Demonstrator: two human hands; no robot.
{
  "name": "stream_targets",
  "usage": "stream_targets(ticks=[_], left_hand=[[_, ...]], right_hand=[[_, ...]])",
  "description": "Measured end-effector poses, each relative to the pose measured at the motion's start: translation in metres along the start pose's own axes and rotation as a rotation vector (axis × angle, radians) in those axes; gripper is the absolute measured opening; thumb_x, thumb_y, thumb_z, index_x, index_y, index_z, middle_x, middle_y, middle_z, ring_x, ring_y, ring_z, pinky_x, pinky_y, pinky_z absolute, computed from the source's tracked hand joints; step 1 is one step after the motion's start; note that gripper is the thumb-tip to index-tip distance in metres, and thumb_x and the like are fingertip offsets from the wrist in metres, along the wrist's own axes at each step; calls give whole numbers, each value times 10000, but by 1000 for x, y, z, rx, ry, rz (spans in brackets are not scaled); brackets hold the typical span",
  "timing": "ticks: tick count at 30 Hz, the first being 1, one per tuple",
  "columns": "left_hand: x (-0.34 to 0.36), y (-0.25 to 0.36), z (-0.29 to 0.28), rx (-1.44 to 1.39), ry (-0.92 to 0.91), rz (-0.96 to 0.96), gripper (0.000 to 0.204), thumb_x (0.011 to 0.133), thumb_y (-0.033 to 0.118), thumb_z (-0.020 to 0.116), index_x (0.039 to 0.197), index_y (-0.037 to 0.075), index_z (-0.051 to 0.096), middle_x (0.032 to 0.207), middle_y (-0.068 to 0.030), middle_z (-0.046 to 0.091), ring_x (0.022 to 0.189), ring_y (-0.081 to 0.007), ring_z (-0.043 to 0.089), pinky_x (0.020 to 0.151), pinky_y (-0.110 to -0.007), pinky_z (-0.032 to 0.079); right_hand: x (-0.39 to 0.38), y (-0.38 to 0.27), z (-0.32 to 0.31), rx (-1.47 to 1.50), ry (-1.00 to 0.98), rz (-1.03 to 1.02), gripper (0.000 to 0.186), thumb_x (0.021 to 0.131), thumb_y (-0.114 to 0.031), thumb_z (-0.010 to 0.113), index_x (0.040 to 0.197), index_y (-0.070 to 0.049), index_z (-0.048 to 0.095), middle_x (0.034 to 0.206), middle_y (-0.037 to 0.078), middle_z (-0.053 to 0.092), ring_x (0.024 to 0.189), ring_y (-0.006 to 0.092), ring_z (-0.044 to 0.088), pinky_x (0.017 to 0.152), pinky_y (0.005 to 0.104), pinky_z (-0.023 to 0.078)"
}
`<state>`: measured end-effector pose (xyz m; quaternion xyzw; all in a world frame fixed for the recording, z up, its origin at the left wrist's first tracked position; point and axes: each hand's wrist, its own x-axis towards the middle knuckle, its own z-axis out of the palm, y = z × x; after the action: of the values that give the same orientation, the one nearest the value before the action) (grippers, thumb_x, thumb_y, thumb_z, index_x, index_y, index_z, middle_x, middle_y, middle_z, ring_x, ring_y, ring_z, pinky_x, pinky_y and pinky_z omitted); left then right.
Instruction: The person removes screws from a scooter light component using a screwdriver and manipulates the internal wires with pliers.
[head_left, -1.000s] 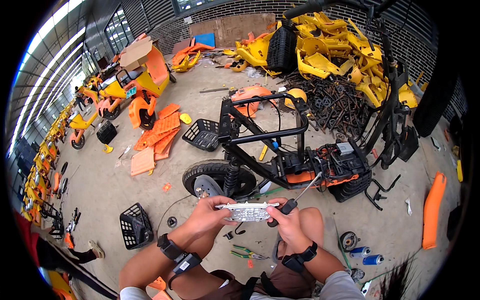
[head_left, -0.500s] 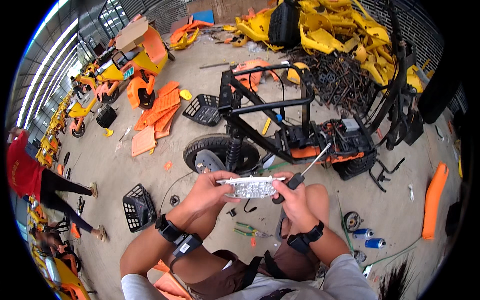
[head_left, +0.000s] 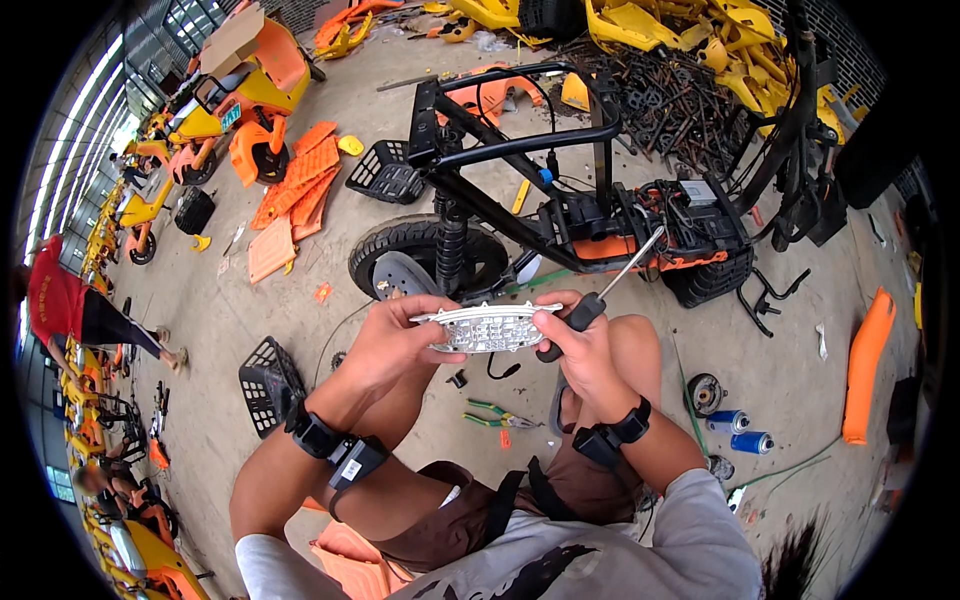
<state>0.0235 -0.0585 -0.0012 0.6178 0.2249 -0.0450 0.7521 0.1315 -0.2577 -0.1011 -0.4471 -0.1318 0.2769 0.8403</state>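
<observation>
Between my two hands is a silver, long curved metal housing (head_left: 488, 328), its molded inner face turned up towards me. My left hand (head_left: 395, 340) grips its left end, thumb on the near edge and fingers behind. At the right end, my right hand (head_left: 583, 350) pinches the housing with the thumb on top. That same hand also holds a screwdriver (head_left: 586, 312) with a black handle, its bare shaft pointing up and to the right. Beyond my hands stands a stripped black scooter frame (head_left: 530, 150) with its rear wheel (head_left: 365, 250).
Green-handled pliers (head_left: 500, 414) lie on the floor below my hands. Blue spray cans (head_left: 752, 442) and a round metal part (head_left: 705, 395) are at right, a black basket (head_left: 270, 385) at left. Yellow panels and scrap pile up behind. A person in red (head_left: 58, 290) is at far left.
My view has tipped down, so the scene sits higher in the picture. The housing is tilted to show more of its inner face. The person in red leans over further.
</observation>
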Motion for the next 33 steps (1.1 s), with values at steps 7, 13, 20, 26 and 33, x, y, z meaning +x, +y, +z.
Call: stream_targets(ticks=[7, 13, 20, 26, 33], left_hand=[[2, 1, -1, -6, -22, -8, 278, 833, -92, 506, 1102, -102, 575, 1087, -174, 624, 954, -284, 664, 835, -390, 608], [1, 1, -1, 4, -18, -4, 281, 834, -99, 498, 1104, -100, 574, 1084, -176, 627, 957, -287, 666, 838, -385, 606], [1, 4, 2, 23, -7, -6, 263, 836, -98, 504, 1087, -101, 581, 1084, -172, 626, 950, -278, 667, 830, -383, 607], [1, 3, 0, 14, -12, -6, 255, 846, -81, 510, 1089, -109, 582, 1087, -159, 617, 957, -266, 662, 819, -374, 610], [2, 3, 0, 13, -10, -21, 257, 845, -84, 512, 1090, -101, 587, 1082, -142, 615, 975, -274, 659, 834, -393, 606]], right_hand=[[0, 0, 0, 21, -6, -11, 242, 858, -95, 715, 1062, -6, 621, 801, 39, 641, 633, 69, 562, 574, 206, 443], [1, 0, -1, 21, -11, 0, 237, 862, -90, 709, 1062, -1, 619, 800, 36, 638, 633, 65, 559, 574, 206, 443], [1, -2, -1, 24, -10, 6, 231, 867, -80, 701, 1067, -1, 618, 812, 40, 643, 634, 65, 560, 577, 206, 447], [1, -3, 0, -7, -37, -11, 222, 872, -70, 687, 1063, -8, 592, 795, 53, 631, 628, 81, 562, 573, 230, 473], [0, -4, 1, -20, -47, -10, 216, 872, -72, 687, 1053, -4, 590, 803, 56, 633, 624, 82, 562, 573, 230, 473]])
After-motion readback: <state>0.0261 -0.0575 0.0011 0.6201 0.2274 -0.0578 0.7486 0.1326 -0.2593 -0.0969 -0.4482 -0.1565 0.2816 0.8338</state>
